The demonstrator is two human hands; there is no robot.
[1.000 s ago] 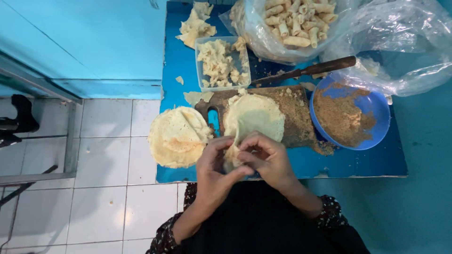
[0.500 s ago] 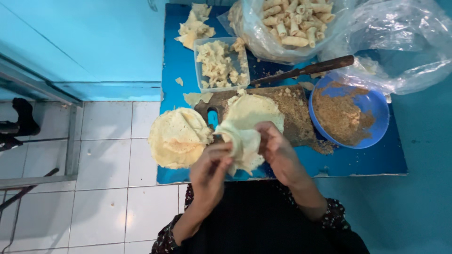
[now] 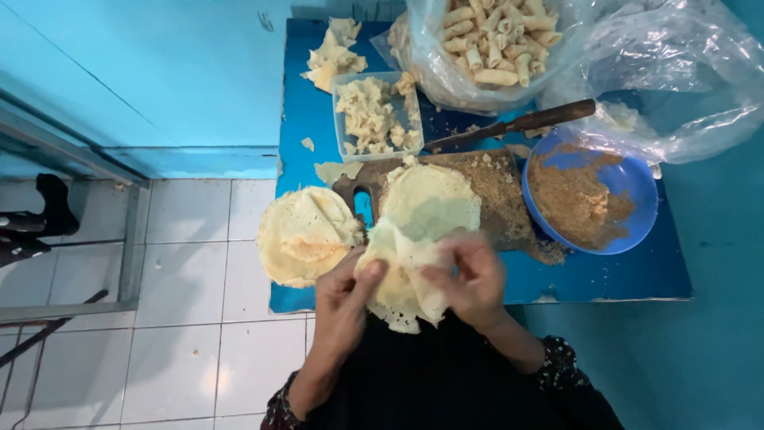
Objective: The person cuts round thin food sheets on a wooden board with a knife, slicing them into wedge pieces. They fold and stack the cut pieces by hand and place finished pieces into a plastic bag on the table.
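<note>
Looking down from the head camera, I start at the far left: white floor tiles (image 3: 199,263) and a grey metal frame (image 3: 131,231) beside the blue worktop (image 3: 605,279). At the worktop's left edge sits a stack of thin pale wrappers (image 3: 306,236), partly hanging over the edge. My left hand (image 3: 344,299) comes next, its grip pinched together on the left side of a crumpled pale wrapper (image 3: 402,283), thumb on top. That wrapper sits at the worktop's near edge, just in front of a dark wooden board (image 3: 501,199) where another round wrapper (image 3: 430,203) lies flat. My right hand (image 3: 469,279) has its fingers closed on the crumpled wrapper's right side. Behind the board stands a clear square tub (image 3: 378,115) of pale scraps, with loose scraps (image 3: 334,56) further back. A wooden-handled knife (image 3: 517,125) lies slanted beyond the board. Right of it, a clear plastic bag (image 3: 493,48) holds many pale rolls. A round blue bowl (image 3: 593,199) of brown crumbly filling sits at the right, with more crumpled clear plastic (image 3: 676,80) behind it.
</note>
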